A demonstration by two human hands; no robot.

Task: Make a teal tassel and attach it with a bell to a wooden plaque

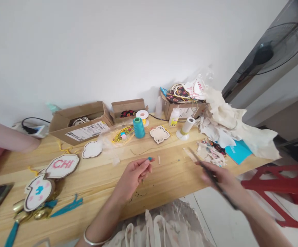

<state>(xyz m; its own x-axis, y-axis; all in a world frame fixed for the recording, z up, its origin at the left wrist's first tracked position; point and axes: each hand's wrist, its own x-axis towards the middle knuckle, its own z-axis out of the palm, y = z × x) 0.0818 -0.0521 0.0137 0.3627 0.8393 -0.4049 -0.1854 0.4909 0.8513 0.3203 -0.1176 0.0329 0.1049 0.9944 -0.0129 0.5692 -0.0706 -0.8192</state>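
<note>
My left hand (136, 175) is above the front middle of the wooden table, thumb and forefinger pinched on a small teal piece (149, 159). At the right, my right hand (218, 176) is closed around a long slim dark tool (213, 178). Motion blur hides the tool's exact kind; its tip points left and away from me, over a pale strip (189, 154) on the table. A short cream strip (159, 160) lies just right of my left fingertips. Behind the hands are a teal thread spool (139, 128) and a flower-shaped wooden piece (159, 134).
Cardboard boxes (79, 121) line the wall. A white bottle (174, 117) and a white roll (188, 126) stand mid-right, near fabric scraps (213, 152) and a blue sheet (238, 151). Decorated plaques (62, 166) and teal tassels (68, 206) lie left. A red stool (280, 192) stands right.
</note>
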